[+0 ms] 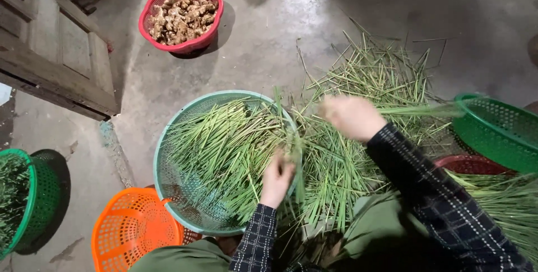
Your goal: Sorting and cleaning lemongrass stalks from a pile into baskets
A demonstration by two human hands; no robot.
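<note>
Both hands grip green stalks: left hand (276, 178) over the basket (168, 193), right hand (351, 116) blurred.

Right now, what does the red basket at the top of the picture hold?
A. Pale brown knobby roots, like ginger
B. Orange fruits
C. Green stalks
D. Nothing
A: the red basket is filled with pale brown knobby roots, while the green stalks lie in the pale green basket near the left hand.
</note>
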